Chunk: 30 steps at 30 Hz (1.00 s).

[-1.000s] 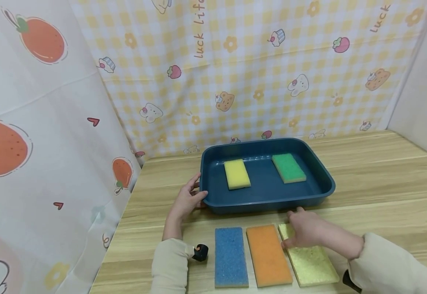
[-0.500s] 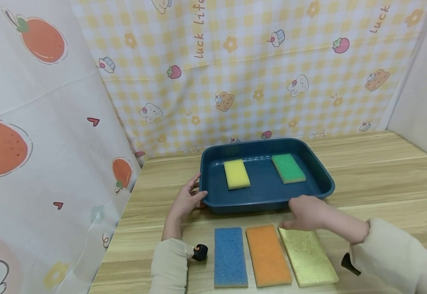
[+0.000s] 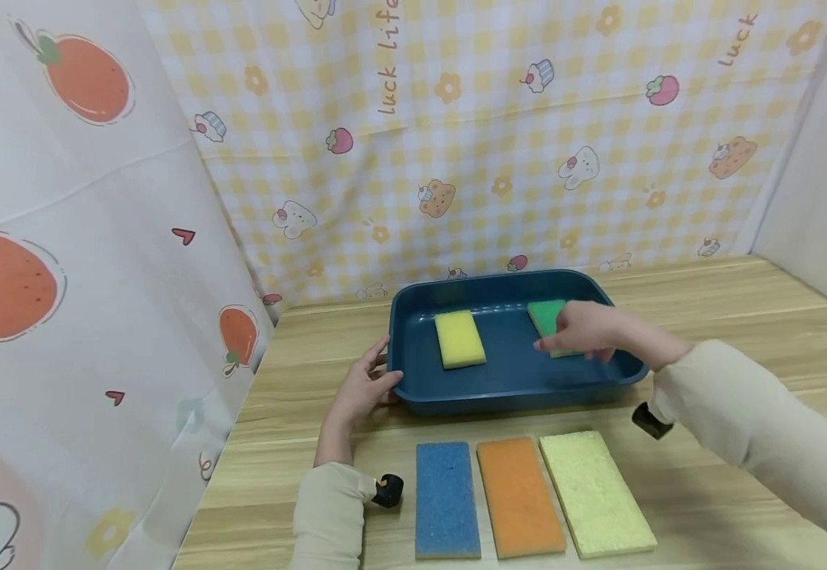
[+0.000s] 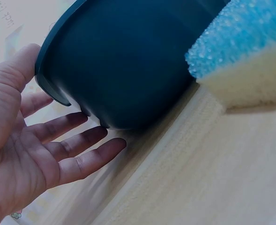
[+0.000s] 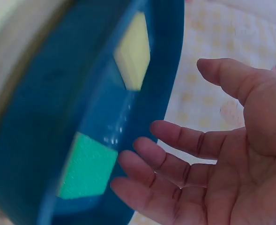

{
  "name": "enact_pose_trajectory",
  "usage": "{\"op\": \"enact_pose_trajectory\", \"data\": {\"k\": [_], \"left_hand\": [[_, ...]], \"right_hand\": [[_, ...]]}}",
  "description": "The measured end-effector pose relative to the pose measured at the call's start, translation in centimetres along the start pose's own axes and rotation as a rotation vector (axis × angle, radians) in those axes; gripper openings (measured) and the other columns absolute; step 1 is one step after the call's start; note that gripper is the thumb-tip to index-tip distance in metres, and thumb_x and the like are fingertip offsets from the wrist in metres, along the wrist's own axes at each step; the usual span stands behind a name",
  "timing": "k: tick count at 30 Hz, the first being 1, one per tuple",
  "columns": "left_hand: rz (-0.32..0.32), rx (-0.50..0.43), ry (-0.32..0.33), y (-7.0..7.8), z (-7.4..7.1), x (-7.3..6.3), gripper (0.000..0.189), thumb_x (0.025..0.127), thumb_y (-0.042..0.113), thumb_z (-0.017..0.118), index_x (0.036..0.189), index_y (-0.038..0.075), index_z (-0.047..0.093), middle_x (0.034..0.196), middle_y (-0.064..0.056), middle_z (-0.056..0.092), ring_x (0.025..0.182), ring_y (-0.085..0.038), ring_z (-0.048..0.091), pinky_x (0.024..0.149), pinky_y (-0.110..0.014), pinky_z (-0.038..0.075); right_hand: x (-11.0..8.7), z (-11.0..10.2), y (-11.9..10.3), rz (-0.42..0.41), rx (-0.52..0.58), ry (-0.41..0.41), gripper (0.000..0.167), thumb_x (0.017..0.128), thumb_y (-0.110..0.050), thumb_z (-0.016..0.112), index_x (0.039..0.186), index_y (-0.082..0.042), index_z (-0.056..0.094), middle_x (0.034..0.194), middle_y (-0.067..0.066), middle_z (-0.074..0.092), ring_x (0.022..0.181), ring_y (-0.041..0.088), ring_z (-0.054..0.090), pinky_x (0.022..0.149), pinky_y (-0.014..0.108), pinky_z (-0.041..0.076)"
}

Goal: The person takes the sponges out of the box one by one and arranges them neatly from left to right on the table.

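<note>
tray (image 3: 506,336) in all three views

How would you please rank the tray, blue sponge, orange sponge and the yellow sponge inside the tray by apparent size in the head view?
Tray
Blue sponge and orange sponge: too alike to rank
Yellow sponge inside the tray, farther from the camera

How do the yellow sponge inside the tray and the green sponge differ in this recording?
Place: the yellow sponge lies toward the tray's left side, the green sponge toward its right.
Visibility: in the head view the yellow sponge is uncovered, while the right hand partly hides the green sponge.
Shared: both lie flat in the tray.
</note>
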<state>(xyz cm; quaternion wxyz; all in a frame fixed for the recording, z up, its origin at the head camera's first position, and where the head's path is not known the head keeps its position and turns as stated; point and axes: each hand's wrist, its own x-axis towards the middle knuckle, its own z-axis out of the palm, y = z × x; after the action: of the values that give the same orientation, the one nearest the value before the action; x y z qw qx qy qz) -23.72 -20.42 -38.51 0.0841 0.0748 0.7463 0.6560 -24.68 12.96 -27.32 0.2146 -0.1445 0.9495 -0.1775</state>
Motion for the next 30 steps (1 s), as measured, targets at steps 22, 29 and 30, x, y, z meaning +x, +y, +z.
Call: {"op": "enact_pose_trajectory", "data": {"k": [22,29,30], "left_hand": [[0.010,0.035,0.011,-0.7,-0.3,0.2,0.064,0.086,0.007,0.056,0.143,0.018,0.027,0.132,-0.019,0.040,0.108,-0.032,0.052,0.071,-0.040,0.053],[0.003,0.011,0.001,-0.9,0.0,0.3,0.065,0.086,0.006,0.056,0.143,0.019,0.027,0.134,-0.018,0.039,0.110,-0.033,0.051,0.071,-0.040,0.053],[0.005,0.010,0.000,-1.0,0.0,0.3,0.065,0.086,0.006,0.056,0.143,0.019,0.026,0.134,-0.018,0.039,0.110,-0.033,0.051,0.071,-0.040,0.053]], "right_hand": [[7.6,-2.4,2.0,0.081,0.021,0.062,0.058,0.091,-0.038,0.046,0.121,0.011,0.047,0.120,0.029,0.047,0.098,0.039,0.051,0.069,0.048,0.049],[9.2,-1.3,3.5,0.008,-0.003,0.085,0.035,0.089,-0.028,0.051,0.068,-0.001,0.056,0.059,0.005,0.046,0.052,0.016,0.039,0.054,0.028,0.036],[9.5,-1.2,3.7,0.010,0.000,0.083,0.036,0.089,-0.027,0.053,0.059,-0.006,0.050,0.053,0.000,0.039,0.048,0.012,0.033,0.051,0.027,0.033]]}}
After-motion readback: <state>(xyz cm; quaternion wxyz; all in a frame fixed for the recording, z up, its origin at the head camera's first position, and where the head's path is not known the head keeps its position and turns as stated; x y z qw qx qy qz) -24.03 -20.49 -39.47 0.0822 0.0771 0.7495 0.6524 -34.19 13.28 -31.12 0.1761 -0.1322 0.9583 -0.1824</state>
